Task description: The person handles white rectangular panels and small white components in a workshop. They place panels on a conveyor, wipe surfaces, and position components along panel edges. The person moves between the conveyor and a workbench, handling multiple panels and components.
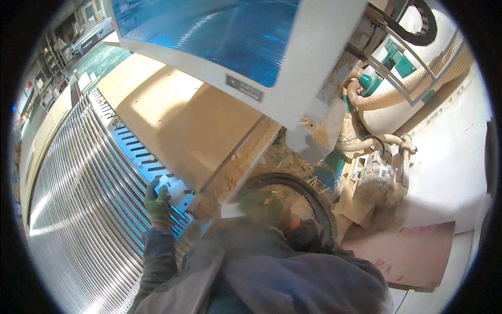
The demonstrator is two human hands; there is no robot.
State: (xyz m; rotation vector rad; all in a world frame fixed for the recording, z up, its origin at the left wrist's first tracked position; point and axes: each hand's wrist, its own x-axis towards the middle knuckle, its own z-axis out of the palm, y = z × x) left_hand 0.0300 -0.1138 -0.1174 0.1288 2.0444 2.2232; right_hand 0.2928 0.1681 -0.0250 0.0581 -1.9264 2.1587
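My left hand (157, 203), in a dark green glove, is at the near end of a slotted metal strip (140, 152) lit blue. Its thumb and forefinger stand apart, beside a small white block (175, 185) at the strip's corner; whether they touch the block I cannot make out. My right hand (265, 207), in a greenish glove, is smeared by motion in front of my body, over a black hose (308, 194). Its fingers do not show clearly. A pale flat piece (232, 210) lies just left of it; I cannot tell whether the hand holds it.
Long shiny metal rollers or rods (78, 178) fill the left side. A tan board (162, 112) lies under a white machine housing (314, 57) with a blue window. To the right are a motor (375, 175), a ribbed hose (387, 99), wood scraps and a reddish-brown sheet (402, 251).
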